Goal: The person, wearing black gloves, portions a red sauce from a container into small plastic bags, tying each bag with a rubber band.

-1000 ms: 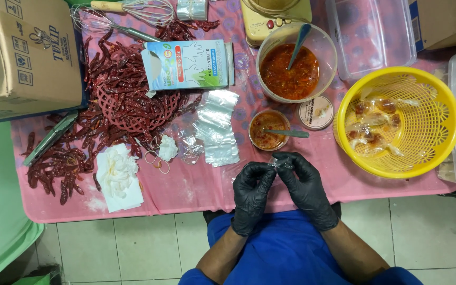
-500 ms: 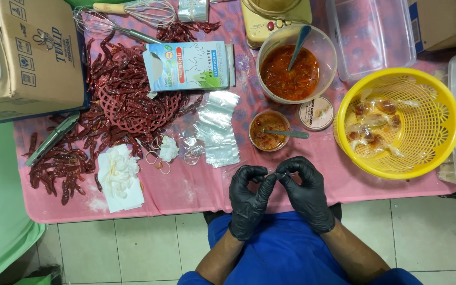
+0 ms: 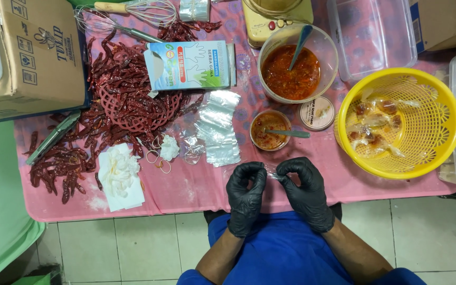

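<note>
Both my hands wear black gloves and meet at the near edge of the pink table (image 3: 186, 190). My left hand (image 3: 246, 192) and my right hand (image 3: 304, 187) pinch a small clear plastic bag (image 3: 272, 171) between their fingertips. Just beyond them stands a small tub of red sauce (image 3: 269, 129) with a spoon in it. A larger tub of red sauce (image 3: 291, 71) with a spoon stands further back. A pile of clear plastic bags (image 3: 217, 126) lies to the left of the small tub.
A yellow basket (image 3: 439, 126) holding several filled sauce bags stands at right. Dried red chillies (image 3: 112, 100) cover a red mat at left, beside a cardboard box (image 3: 27, 58), a glove box (image 3: 188, 66), a whisk (image 3: 133, 10), rubber bands (image 3: 157, 161) and white tissue (image 3: 120, 174).
My hands have drawn slightly apart and lower toward the table edge, still working the small clear bag between the fingertips.
</note>
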